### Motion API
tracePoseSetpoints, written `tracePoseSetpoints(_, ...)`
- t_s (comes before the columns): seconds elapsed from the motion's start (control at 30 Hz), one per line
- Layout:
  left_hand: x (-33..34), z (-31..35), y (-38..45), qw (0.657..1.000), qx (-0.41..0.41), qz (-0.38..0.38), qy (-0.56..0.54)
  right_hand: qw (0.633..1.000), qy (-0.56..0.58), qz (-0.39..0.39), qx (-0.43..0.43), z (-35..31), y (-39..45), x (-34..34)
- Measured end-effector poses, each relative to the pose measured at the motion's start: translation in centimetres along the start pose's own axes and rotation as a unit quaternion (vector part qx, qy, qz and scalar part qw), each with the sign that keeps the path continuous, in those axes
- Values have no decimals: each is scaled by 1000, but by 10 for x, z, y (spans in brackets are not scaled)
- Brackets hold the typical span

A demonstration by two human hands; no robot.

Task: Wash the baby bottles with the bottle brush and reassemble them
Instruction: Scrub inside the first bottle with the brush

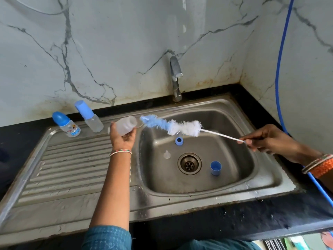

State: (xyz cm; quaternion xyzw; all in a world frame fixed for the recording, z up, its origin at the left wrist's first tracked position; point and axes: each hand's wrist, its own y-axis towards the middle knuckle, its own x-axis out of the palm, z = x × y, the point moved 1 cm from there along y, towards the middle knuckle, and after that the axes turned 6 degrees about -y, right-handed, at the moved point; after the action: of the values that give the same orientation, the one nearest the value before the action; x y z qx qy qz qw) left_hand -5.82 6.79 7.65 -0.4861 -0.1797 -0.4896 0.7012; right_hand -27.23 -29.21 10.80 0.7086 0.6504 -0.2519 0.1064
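Sink (239,188) of dull steel fills the middle of the view, its ribbed draining board stretching out to the left of the basin. The left hand (124,137) is held over the basin's left edge, fingers curled round a clear open bottle (126,125) tipped on its side, mouth pointing right toward the basin. The right hand (270,141) hovers above the basin's right side and pinches the far end of a thin white wire handle between fingertips and thumb. That handle belongs to the bottle brush (173,126), whose white and blue bristles stretch leftward over the basin, the blue tip just beside the bottle's mouth but not inside it. Down in the basin, around the drain (189,163), lie three loose parts: a blue ring (179,141) toward the back, a clear teat (167,154) to the left of the drain, and a blue cap (215,168) to its right. On the back of the draining board stand two more bottles, one with a rounded blue cap (66,124) and a printed label, and one with a tall pale blue cap (89,116). A tap (175,78) rises behind the basin, and a blue hose (282,69) runs down the wall to the right of it.
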Motion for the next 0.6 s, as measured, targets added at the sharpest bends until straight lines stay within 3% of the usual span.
tracePoseSetpoints(0.1, -9, 16, 10, 1000, 3, 12, 10, 995, 87, 38, 37, 6, -7, -15)
tracePoseSetpoints(0.2, -5, 6, 11, 986, -73, -20, 149, 993, 95, 68, 26, 8, 3, -11)
tracePoseSetpoints(0.3, 2, -22, 9, 929, -153, -63, 332, 993, 92, 70, 9, -3, 20, 11)
tracePoseSetpoints(0.37, 1, -43, 7, 862, -140, -104, 476, 993, 92, 70, 6, -9, 33, 27)
tracePoseSetpoints(0.4, -3, -55, 9, 805, -103, -137, 568, 993, 97, 64, 9, -11, 40, 34)
tracePoseSetpoints(0.43, -7, -66, 12, 711, -52, -178, 678, 992, 105, 64, 13, -13, 46, 41)
tracePoseSetpoints(0.47, -12, -78, 15, 573, -4, -219, 790, 992, 106, 65, 13, -15, 52, 46)
tracePoseSetpoints(0.5, -17, -89, 19, 410, 45, -244, 878, 992, 108, 64, 11, -15, 60, 52)
tracePoseSetpoints(0.53, -22, -100, 23, 263, 84, -264, 924, 992, 107, 61, 11, -15, 67, 56)
tracePoseSetpoints(0.57, -29, -111, 28, 149, 99, -283, 942, 992, 110, 58, 12, -15, 73, 59)
tracePoseSetpoints(0.6, -35, -121, 32, 74, 105, -299, 945, 992, 112, 56, 17, -14, 78, 61)
